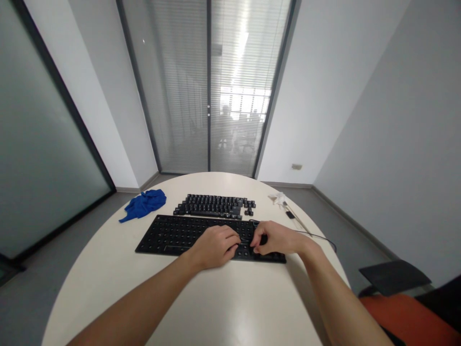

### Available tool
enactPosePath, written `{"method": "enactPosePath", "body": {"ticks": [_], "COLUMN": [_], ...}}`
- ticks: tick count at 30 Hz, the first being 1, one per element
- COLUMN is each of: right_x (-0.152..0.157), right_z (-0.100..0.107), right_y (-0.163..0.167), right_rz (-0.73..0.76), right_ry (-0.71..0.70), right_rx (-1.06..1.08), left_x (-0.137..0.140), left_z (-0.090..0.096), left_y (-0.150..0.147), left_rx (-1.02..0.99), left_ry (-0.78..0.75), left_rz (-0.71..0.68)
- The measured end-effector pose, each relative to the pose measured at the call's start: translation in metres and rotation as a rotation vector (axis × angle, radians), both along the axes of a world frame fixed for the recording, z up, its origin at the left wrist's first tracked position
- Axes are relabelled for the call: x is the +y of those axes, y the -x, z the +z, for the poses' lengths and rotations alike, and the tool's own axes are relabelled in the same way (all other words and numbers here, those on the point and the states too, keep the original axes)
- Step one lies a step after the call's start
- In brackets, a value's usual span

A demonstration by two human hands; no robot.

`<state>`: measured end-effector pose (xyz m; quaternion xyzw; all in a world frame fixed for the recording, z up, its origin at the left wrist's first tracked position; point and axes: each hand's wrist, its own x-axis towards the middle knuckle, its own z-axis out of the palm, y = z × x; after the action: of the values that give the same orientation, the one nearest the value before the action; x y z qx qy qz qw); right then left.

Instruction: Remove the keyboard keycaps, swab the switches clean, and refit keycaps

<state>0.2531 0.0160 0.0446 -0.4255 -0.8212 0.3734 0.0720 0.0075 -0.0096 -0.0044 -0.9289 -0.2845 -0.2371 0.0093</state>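
A black keyboard (173, 233) with its keycaps off lies across the table, showing rows of bare key sockets. On its right-centre part rests my left hand (216, 246), fingers bent and pressed together against the keyboard. Just to the right, my right hand (272, 239) is closed in a pinch low over the number-pad end. Whatever is between its thumb and forefinger is too small or hidden to name. Behind the keyboard, loose black keycaps (212, 205) are laid out in rows, with a few smaller groups at their right end.
A crumpled blue cloth (144, 204) is at the table's left. Toward the right edge are a white crumpled tissue (278, 198), a thin stick (298, 218), a small black piece (290, 215) and a cable (326, 238). An orange-seated chair (406, 317) stands at right.
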Motion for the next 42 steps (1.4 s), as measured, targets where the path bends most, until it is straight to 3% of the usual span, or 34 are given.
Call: {"method": "enactPosePath", "body": {"ticks": [9,33,42], "right_x": [0.0012,-0.0003,0.0031], "right_z": [-0.0016,-0.0003,0.0003], "right_y": [-0.0018,0.0028,-0.0064], "right_rz": [-0.008,0.037,0.05], "right_ry": [0.047,0.013,0.048], "right_rx": [0.015,-0.032,0.058], "left_x": [-0.0024,-0.0036,-0.0091], "left_z": [-0.0028,-0.0014,0.0018], "left_y": [-0.0028,-0.0019,-0.004], "left_rx": [-0.006,-0.013,0.08], "left_ry": [0.086,0.084,0.011], "left_rz": [-0.008,-0.015,-0.137]}}
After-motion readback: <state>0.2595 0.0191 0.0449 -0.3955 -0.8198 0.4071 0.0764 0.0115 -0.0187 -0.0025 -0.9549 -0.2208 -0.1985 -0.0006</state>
